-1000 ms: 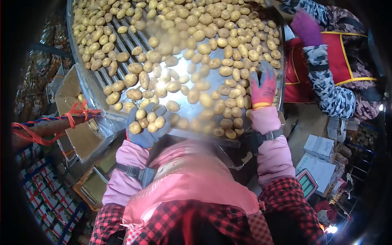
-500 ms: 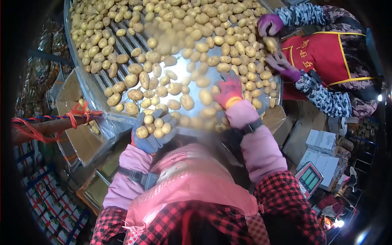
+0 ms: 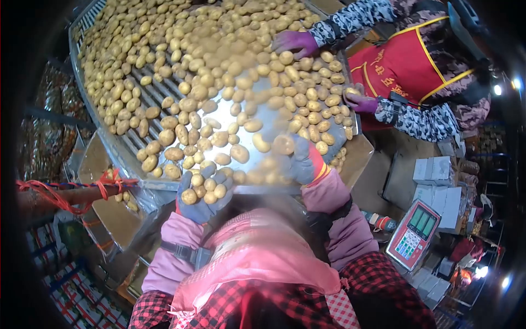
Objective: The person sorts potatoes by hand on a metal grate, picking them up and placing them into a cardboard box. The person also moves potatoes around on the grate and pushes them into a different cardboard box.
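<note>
My left hand (image 3: 196, 210), in a grey-blue glove, is cupped palm up at the near edge of the metal sorting table (image 3: 267, 189). Several small potatoes (image 3: 209, 185) lie in its palm with the fingers curled round them. My right hand (image 3: 303, 160), gloved in grey and red, is at the table's near right. A potato (image 3: 283, 145) sits at its fingertips and appears pinched there, though a blurred patch covers part of this area. Many loose potatoes (image 3: 189, 104) spread over the slats (image 3: 155, 90) and the smooth metal plate (image 3: 241, 166) beyond my hands.
Across the table at right, a co-worker in a red apron (image 3: 392, 74) has purple-gloved hands among the potatoes. Cardboard boxes (image 3: 109, 219) (image 3: 355, 156) flank the table. A pole with red cord (image 3: 71, 194) juts in at left; a digital scale (image 3: 413, 234) stands at right.
My right hand has turned and drawn back toward the near edge, now with a potato at its fingertips. The co-worker's hands have moved apart. My left hand still cradles its potatoes.
</note>
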Available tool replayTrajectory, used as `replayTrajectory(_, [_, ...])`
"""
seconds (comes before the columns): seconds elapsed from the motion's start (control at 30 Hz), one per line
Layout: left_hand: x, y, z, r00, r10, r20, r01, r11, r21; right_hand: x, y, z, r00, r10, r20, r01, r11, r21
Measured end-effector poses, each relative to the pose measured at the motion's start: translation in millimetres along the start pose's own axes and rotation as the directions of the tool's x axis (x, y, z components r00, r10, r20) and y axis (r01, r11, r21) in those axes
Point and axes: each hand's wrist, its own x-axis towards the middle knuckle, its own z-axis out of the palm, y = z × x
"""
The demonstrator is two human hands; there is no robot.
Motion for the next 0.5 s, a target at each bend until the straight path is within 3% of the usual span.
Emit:
replayTrajectory(0.03, [0, -2, 2, 1.000, 0.003, -0.029, -0.003, 1.000, 0.001, -3, -7, 5, 1.000, -0.022, 0.017, 0.021, 0.998, 0.051])
replayTrajectory(0.13, [-6, -3, 17, 0.998, -0.032, -0.057, 0.027, 0.996, -0.087, -9, -17, 9, 0.998, -0.056, -0.022, 0.054, 0.997, -0.063])
replayTrajectory(0.17, [-10, -1, 18, 0.997, -0.044, -0.063, 0.035, 0.990, -0.136, -11, -14, 7, 0.994, -0.097, -0.048, 0.085, 0.974, -0.212])
replayTrajectory(0.2, [0, 1, -8, 0.964, 0.007, 0.264, 0.015, 0.997, -0.079, -8, -5, 3, 0.995, -0.037, -0.092, 0.027, 0.994, -0.104])
replayTrajectory(0.23, [9, 2, -33, 0.825, 0.056, 0.562, -0.036, 0.998, -0.047, -5, 3, 1, 0.991, 0.023, -0.135, -0.022, 1.000, 0.011])
replayTrajectory(0.27, [-1, 5, -28, 0.869, 0.080, 0.488, -0.060, 0.997, -0.056, -4, 12, -2, 0.981, 0.084, -0.177, -0.061, 0.990, 0.128])
replayTrajectory(0.3, [-11, 7, -23, 0.906, 0.102, 0.411, -0.084, 0.995, -0.062, -1, -6, 8, 0.947, 0.297, -0.122, -0.172, 0.790, 0.588])
replayTrajectory(0.33, [-25, 12, -6, 0.988, 0.042, 0.150, -0.015, 0.985, -0.174, 7, 6, -11, 0.961, 0.262, -0.093, -0.118, 0.690, 0.714])
replayTrajectory(0.37, [-25, 9, -8, 0.993, 0.109, 0.054, -0.101, 0.986, -0.135, 16, 21, -24, 0.969, 0.232, -0.085, -0.066, 0.574, 0.816])
replayTrajectory(0.4, [-35, 11, -11, 0.959, 0.250, 0.131, -0.277, 0.923, 0.269, 23, 27, -17, 0.958, 0.282, -0.058, -0.100, 0.514, 0.852])
replayTrajectory(0.43, [-44, 12, -10, 0.908, 0.336, 0.250, -0.417, 0.671, 0.613, 27, 30, -14, 0.944, 0.327, -0.036, -0.122, 0.452, 0.884])
replayTrajectory(0.47, [-51, 15, -21, 0.935, 0.303, 0.183, -0.350, 0.873, 0.340, 30, 32, -13, 0.928, 0.371, -0.021, -0.135, 0.389, 0.911])
replayTrajectory(0.5, [-57, 18, -32, 0.956, 0.269, 0.116, -0.273, 0.962, 0.016, 29, 23, 14, 0.913, 0.404, -0.055, -0.185, 0.531, 0.827])
